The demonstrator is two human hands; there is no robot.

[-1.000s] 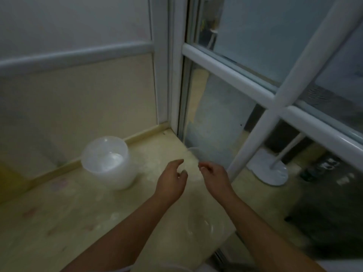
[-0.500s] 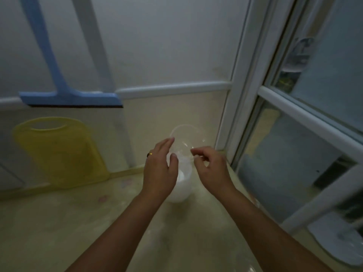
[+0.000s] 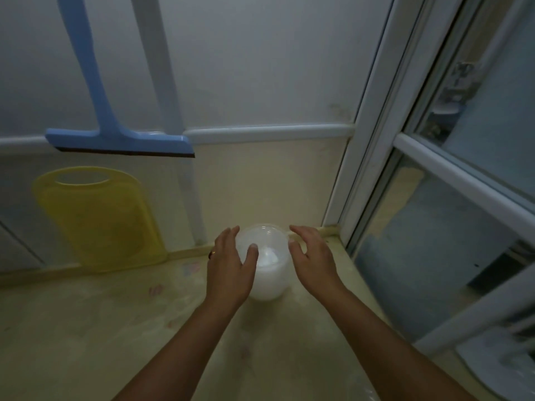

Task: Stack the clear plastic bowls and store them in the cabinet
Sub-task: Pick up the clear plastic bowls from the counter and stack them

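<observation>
Two hands flank the clear plastic bowls (image 3: 267, 264) on the counter (image 3: 86, 328).

The bowls sit nested upright near the counter's far corner, at about 12 o'clock from the person. The left hand (image 3: 230, 270) is at the stack's 9 o'clock, fingers spread, thumb lying over the rim, not gripping. The right hand (image 3: 314, 263) is at 3 o'clock, open and loose, just beside the rim; I cannot tell whether it touches. A yellow cutting board (image 3: 98, 218) leans on the wall at 10 o'clock, under a hanging blue squeegee (image 3: 115, 140).
</observation>
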